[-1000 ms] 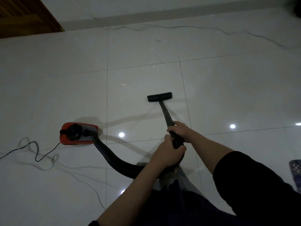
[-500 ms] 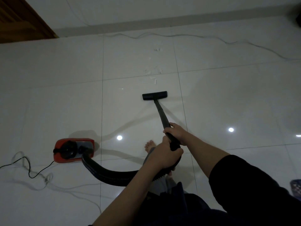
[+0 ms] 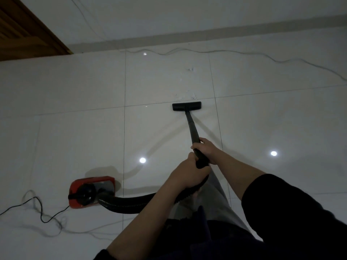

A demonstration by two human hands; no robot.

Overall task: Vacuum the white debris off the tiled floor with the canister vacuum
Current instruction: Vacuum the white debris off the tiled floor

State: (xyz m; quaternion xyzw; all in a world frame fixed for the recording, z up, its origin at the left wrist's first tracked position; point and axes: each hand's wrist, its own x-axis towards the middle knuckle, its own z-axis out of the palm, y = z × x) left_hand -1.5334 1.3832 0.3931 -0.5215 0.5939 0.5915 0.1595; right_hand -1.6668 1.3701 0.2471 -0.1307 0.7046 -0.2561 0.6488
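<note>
The black vacuum wand runs from my hands forward to its flat floor nozzle, which rests on the white tiled floor. My right hand grips the wand higher up; my left hand grips its lower end where the ribbed black hose joins. White debris lies just beyond the nozzle, touching its front edge, and a smaller patch of white bits lies farther off. The red canister sits on the floor at my lower left.
A black power cord loops on the floor left of the canister. A thin grey cable runs along the far wall's skirting. A wooden door is at the top left. My trouser leg is below my hands.
The nozzle has slid forward across the tile and now reaches the near patch of debris. I have stepped forward, and the canister trails closer behind on my left.
</note>
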